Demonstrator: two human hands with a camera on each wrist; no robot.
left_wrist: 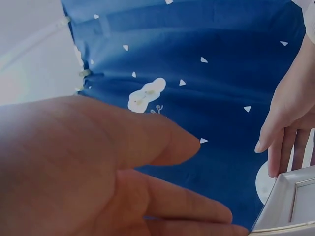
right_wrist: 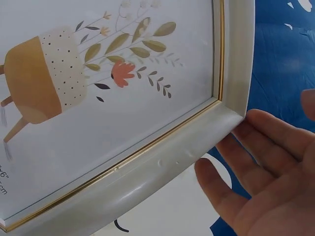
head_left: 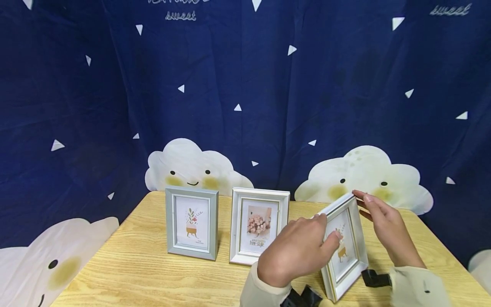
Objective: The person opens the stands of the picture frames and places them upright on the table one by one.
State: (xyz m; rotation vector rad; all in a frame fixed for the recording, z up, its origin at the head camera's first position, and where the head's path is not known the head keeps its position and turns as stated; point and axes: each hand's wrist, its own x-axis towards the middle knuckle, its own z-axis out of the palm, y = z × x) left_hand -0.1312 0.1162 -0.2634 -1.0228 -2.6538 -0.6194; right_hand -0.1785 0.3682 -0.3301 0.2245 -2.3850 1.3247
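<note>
A white picture frame with thin gold trim stands turned at an angle between both hands at the front right of the table. Its print of a plant in an ochre pot fills much of the right wrist view. My left hand is at the frame's left side. Its thumb is apart from the fingers, and fingertips reach the frame's edge. My right hand has its fingers extended, with fingertips touching the upper right corner from behind. Whether the frame's base rests on the table is partly hidden.
On the wooden table, a grey-green picture frame stands at the left. Beside it is another white frame with a flower print, its lower right covered by the left hand. A dark blue curtain hangs behind.
</note>
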